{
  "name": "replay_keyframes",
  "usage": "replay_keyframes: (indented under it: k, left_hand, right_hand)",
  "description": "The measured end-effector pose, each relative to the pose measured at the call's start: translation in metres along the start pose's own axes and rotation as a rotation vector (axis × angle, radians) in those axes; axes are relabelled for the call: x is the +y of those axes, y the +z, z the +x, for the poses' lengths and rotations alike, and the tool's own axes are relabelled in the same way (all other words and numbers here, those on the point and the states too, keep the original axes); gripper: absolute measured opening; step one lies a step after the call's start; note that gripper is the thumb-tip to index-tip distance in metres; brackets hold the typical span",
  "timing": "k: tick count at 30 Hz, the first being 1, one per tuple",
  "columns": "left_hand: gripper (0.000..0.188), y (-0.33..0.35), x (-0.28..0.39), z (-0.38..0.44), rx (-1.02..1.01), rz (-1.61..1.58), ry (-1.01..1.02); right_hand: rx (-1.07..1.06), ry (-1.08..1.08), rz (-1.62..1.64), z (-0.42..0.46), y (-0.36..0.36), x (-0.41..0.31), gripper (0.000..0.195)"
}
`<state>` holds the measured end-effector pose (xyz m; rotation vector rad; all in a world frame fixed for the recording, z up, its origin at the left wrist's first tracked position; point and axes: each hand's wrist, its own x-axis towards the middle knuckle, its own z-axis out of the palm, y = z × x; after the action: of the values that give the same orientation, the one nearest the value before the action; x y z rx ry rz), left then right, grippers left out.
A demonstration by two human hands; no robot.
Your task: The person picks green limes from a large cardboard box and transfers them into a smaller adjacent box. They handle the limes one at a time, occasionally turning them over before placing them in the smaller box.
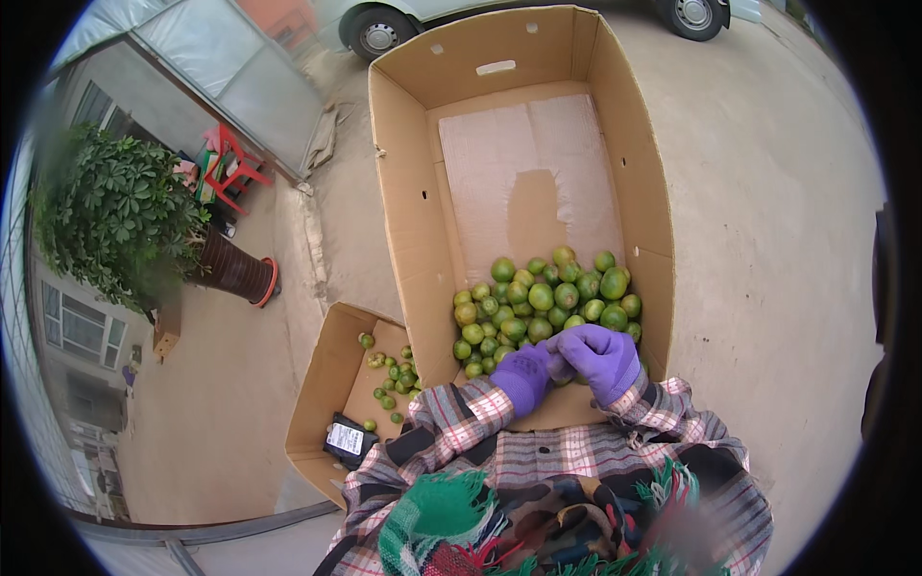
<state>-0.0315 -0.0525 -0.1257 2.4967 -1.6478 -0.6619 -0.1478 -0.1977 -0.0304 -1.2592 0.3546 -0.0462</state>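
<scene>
A heap of green citrus fruits (540, 297), some yellowish, lies in the near half of a large cardboard box (403, 158). Flat brown cardboard lines the floor of this box beyond the fruits. Both my hands wear purple knit gloves and meet just above the near edge of the heap. My left hand (524, 376) has its fingertips against those of my right hand (601, 358), whose fingers are curled. Whether anything small sits between the fingers is hidden from view.
Down to the left, a smaller cardboard box (317, 403) holds several small green fruits (400, 376) and a black package (349, 439) with a white label. Further left stand a potted plant (130, 209) and a red plastic chair (234, 169). A parked vehicle (461, 9) is beyond the large box.
</scene>
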Motion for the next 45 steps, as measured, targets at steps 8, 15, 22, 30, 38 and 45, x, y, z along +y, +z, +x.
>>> replay_keyframes:
  k: [8, 15, 22, 30, 38, 45]
  left_hand:
    - [0.032, 0.014, -0.013, 0.021, -0.028, -0.017, -0.103]
    - [0.028, 0.037, -0.026, 0.036, 0.046, 0.039, -0.043]
    - [0.023, 0.025, -0.024, 0.028, 0.153, -0.03, 0.133]
    - [0.031, 0.019, -0.019, 0.026, 0.081, 0.015, 0.077]
    - [0.026, 0.0, -0.005, 0.013, 0.176, -0.13, 0.032]
    - [0.025, 0.047, -0.028, 0.031, 0.299, -0.132, 0.157]
  right_hand:
    - [-0.012, -0.044, -0.011, 0.005, 0.001, 0.01, 0.032]
    - [-0.043, -0.082, -0.088, 0.008, 0.003, 0.017, 0.027]
    - [-0.012, -0.08, -0.108, 0.01, 0.002, 0.023, 0.026]
    - [-0.019, -0.171, -0.19, 0.012, 0.009, 0.023, 0.023]
    - [-0.1, -0.189, -0.362, 0.013, 0.008, 0.022, 0.024]
    - [-0.092, -0.221, -0.406, 0.012, 0.01, 0.022, 0.024]
